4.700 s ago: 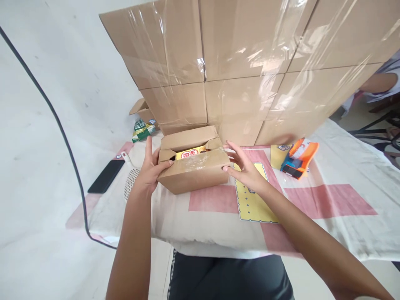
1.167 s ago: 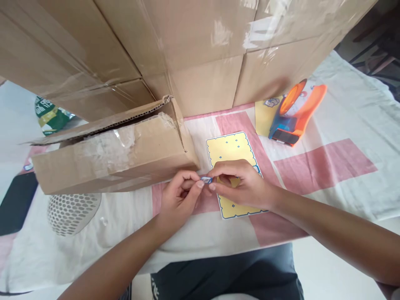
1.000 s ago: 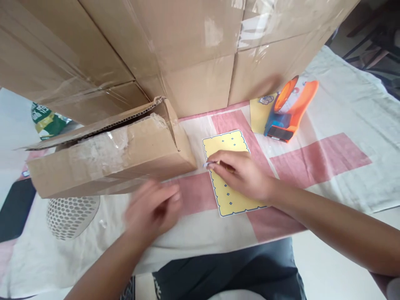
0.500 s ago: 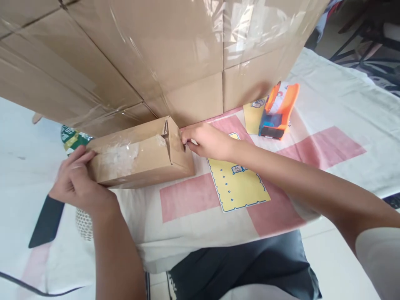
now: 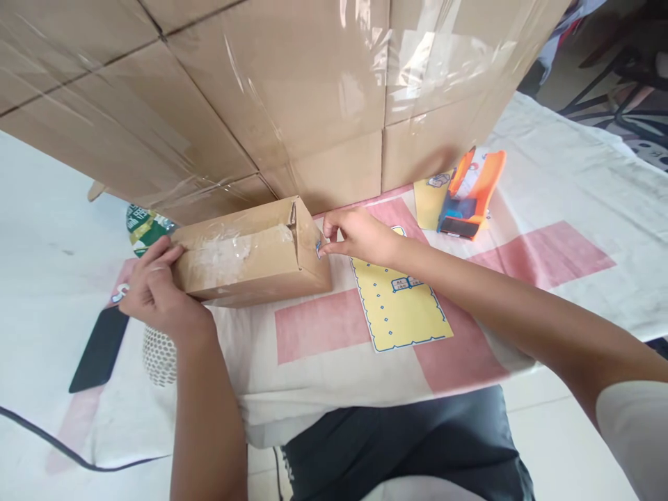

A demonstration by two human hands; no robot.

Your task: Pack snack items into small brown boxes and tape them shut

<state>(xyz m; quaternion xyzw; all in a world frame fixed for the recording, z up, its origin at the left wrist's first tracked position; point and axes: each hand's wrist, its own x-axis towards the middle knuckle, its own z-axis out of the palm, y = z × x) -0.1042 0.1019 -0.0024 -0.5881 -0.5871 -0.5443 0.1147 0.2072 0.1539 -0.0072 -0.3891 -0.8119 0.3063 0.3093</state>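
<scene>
A small brown cardboard box (image 5: 250, 257) with old clear tape on its side lies on the cloth-covered table (image 5: 547, 209). My left hand (image 5: 156, 292) grips the box's left end. My right hand (image 5: 358, 236) presses a small blue-and-white sticker (image 5: 318, 248) against the box's right end with thumb and fingertips. Beside that hand lies a yellow sticker sheet (image 5: 399, 306) with one or two stickers still on it.
A tall stack of plastic-wrapped cartons (image 5: 292, 90) rises just behind the box. An orange tape dispenser (image 5: 470, 195) sits at the right on a second yellow sheet (image 5: 428, 198). A black phone (image 5: 99, 348), a white perforated object (image 5: 159, 355), a green packet (image 5: 143, 226) and a black cable (image 5: 62, 452) are at the left.
The sticker went from between both hands to the box's right end under my right hand. My left hand left it and took the box's left end; the flaps are now down.
</scene>
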